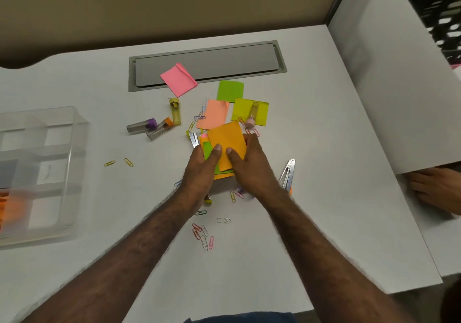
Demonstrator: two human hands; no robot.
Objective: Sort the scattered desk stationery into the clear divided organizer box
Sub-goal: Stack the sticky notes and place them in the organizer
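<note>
Both hands hold a small stack of sticky notes (225, 145) at the desk's middle, an orange sheet on top and green ones beneath. My left hand (203, 170) grips its left side, thumb on top. My right hand (250, 166) grips its right side the same way. The clear divided organizer box (72, 163) stands at the far left with something orange in a near compartment. Loose notes lie beyond: pink (178, 80), green (230, 91), peach (213, 114), yellow (250, 111). Several paper clips (204, 235) are scattered around.
Three small lead tubes (159, 124) lie left of the notes. One staple remover (288, 173) lies right of my right hand, another (193, 139) by my left. A grey cable-tray lid (212, 64) is set into the desk. Another person's hand (435, 189) rests beyond a white divider (399, 98).
</note>
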